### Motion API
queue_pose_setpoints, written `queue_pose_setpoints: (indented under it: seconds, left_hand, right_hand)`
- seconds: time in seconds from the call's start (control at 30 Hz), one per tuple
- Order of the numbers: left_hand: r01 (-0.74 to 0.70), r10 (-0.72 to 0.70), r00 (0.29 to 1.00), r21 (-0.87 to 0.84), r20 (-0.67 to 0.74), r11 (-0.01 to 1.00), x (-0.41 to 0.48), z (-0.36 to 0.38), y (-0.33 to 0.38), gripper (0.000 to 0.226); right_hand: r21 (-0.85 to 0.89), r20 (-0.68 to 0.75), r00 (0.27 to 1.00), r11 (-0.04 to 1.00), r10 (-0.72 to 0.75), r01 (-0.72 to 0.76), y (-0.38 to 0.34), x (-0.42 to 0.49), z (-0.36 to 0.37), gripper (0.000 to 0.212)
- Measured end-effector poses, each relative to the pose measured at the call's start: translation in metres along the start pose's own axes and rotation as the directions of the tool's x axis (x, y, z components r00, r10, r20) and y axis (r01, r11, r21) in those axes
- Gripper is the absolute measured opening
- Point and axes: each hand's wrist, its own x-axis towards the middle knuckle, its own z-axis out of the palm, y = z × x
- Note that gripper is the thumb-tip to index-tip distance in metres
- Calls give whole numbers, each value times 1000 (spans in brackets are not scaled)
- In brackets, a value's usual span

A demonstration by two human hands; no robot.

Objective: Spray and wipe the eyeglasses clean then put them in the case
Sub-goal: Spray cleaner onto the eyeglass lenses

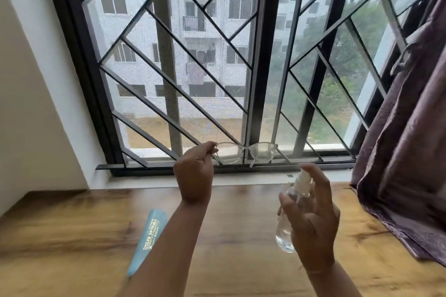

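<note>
Eyeglasses [243, 153] hang above the tabletop [72, 231], left hand [195, 176] grip pinched on one temple hinge. Beside them, right hand [311, 222] grip wraps the spray bottle [293, 209]. Mist could miss the lenses; the one-point pinch may let them swing.

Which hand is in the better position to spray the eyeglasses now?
The right hand. It already holds the clear spray bottle upright, with a finger above the white nozzle. The left hand is occupied, pinching the eyeglasses by one end.

One eyeglasses [243, 153], one bottle [289, 214], one case [147, 234].
</note>
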Motion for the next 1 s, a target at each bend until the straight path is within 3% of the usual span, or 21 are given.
queue_pose_setpoints:
  seconds: [0.23,0.4,0.67,0.8,1.0]
  left_hand:
    - [-18,18,1000,5,-1,1000,-4,2,3,21]
    - [-33,33,999,23,-4,999,-8,3,5,25]
    - [-26,26,1000,29,-4,999,-10,3,-2,22]
    - [3,-2,1000,16,-20,1000,-10,2,-7,23]
    - [21,-20,999,25,-33,999,-11,0,-13,20]
  right_hand:
    - [-16,233,966,993,-113,120,-15,-5,20,62]
    - [21,300,943,989,-146,146,-23,-5,37,61]
    - [-53,226,962,985,-150,166,-17,-6,39,65]
    - [-274,54,998,961,41,-24,9,-9,25,73]
    - [-594,-43,966,772,254,-229,79,-28,-19,62]
